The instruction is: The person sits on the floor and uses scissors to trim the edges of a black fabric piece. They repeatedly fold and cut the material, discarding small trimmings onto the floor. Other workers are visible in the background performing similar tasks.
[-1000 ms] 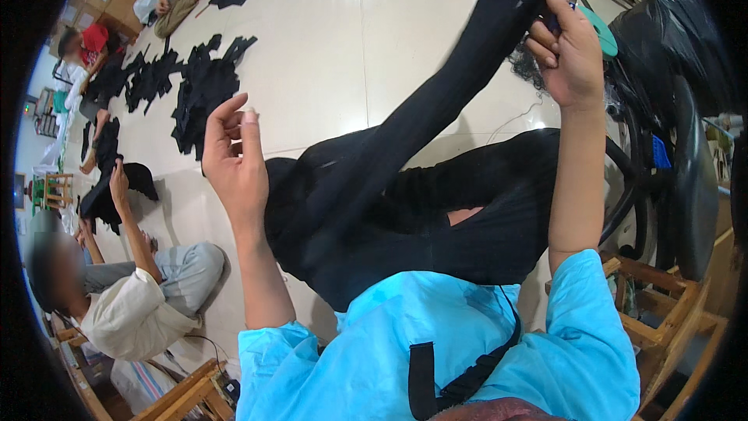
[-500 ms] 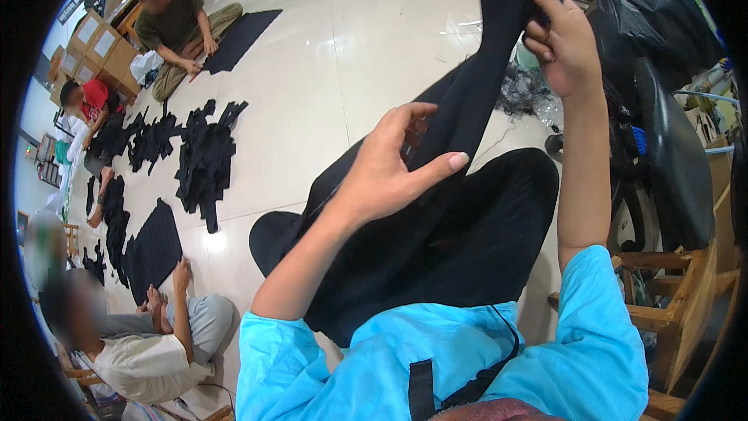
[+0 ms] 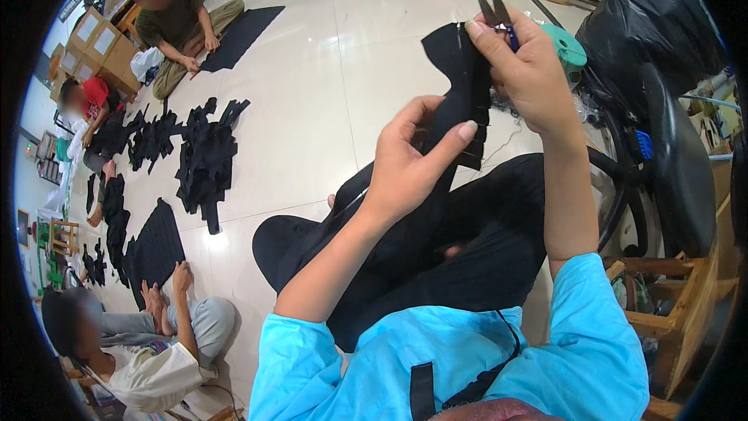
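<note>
My right hand (image 3: 522,70) is closed on small scissors (image 3: 492,8), blades pointing up, and its thumb pinches the top of a long black fabric strip (image 3: 456,62) with pale thread or marks along it. My left hand (image 3: 413,160) grips that strip lower down, thumb across it, fingers partly hidden behind. The fabric runs down over my crossed legs (image 3: 491,234) in dark trousers, where its outline is hard to separate from them.
Three coworkers (image 3: 169,23) sit at the left among piles of black cut pieces (image 3: 206,156) on tiled floor (image 3: 343,62). Cardboard boxes (image 3: 101,43) stand behind them. Black bags (image 3: 639,23), a green round object (image 3: 569,47) and a wooden frame (image 3: 662,265) are at the right.
My left hand has moved right and up, closing on the strip. My right hand has come down and slightly left, bringing the strip's top lower; the scissor blades now show clearly.
</note>
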The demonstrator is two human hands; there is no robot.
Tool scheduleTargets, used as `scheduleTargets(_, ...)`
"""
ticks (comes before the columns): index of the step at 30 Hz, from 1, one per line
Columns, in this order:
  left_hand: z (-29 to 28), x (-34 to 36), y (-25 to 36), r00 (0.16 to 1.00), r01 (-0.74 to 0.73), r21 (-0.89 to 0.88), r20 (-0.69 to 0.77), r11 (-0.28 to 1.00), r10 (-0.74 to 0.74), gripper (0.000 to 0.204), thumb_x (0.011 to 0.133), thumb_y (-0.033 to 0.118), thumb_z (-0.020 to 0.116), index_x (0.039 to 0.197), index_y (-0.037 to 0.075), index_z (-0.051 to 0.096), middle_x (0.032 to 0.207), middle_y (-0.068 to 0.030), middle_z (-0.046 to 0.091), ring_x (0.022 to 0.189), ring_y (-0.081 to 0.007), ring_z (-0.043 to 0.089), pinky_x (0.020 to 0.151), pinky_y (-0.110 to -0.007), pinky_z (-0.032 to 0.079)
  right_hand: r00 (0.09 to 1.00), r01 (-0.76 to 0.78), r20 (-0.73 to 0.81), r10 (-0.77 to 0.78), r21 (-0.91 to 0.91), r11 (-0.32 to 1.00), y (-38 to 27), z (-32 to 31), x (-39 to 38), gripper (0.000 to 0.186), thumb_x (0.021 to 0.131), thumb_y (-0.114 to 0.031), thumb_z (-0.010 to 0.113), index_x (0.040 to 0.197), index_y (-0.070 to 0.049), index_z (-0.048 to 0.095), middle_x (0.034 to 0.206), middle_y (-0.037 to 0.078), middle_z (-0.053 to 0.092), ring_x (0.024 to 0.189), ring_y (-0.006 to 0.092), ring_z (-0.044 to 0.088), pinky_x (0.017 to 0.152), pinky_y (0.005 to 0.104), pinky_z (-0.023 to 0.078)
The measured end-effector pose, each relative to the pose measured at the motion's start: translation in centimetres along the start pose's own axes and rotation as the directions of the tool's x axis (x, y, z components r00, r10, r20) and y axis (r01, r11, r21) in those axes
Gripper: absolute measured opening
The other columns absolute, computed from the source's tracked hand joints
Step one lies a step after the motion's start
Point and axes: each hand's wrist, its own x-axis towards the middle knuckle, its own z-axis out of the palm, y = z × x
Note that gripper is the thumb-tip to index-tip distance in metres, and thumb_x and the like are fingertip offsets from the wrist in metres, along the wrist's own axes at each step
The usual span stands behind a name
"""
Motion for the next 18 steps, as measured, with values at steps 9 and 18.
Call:
scheduleTargets(9, -5.3, -0.2, -1.7, 0.968, 0.012, -0.029, -0.252, 1.0, -0.019, 0.027, 0.112, 0.028, 0.054, 0.106, 0.004, 0.064, 0.075, 0.0033, 0.057, 0.067, -0.0052, 0.051, 0.061, -0.022, 0.042, 0.998, -0.009, 0.054, 0.016, -0.119, 0.993, 1.7, 1.3, -0.9, 0.023, 0.105, -0.024, 0.067, 0.114, -0.003, 0.067, 0.071, -0.009, 0.052, 0.06, -0.0009, 0.044, 0.053, 0.0201, 0.032)
scheduleTargets(18, -3.0, -6.5, -3.5, 0.998, 0.066, 0.326, -0.041, 0.943, -0.055, 0.032, 0.092, 0.022, 0.079, 0.094, 0.003, 0.054, 0.085, -0.0001, 0.051, 0.079, -0.009, 0.047, 0.071, -0.026, 0.043, 0.99, -0.137, 0.023, 0.137, 0.008, 0.99, -0.3, 4.2, 0.7, 0.017, 0.107, -0.022, 0.063, 0.11, -0.005, 0.064, 0.073, -0.009, 0.056, 0.055, -0.0002, 0.045, 0.047, 0.0209, 0.032)
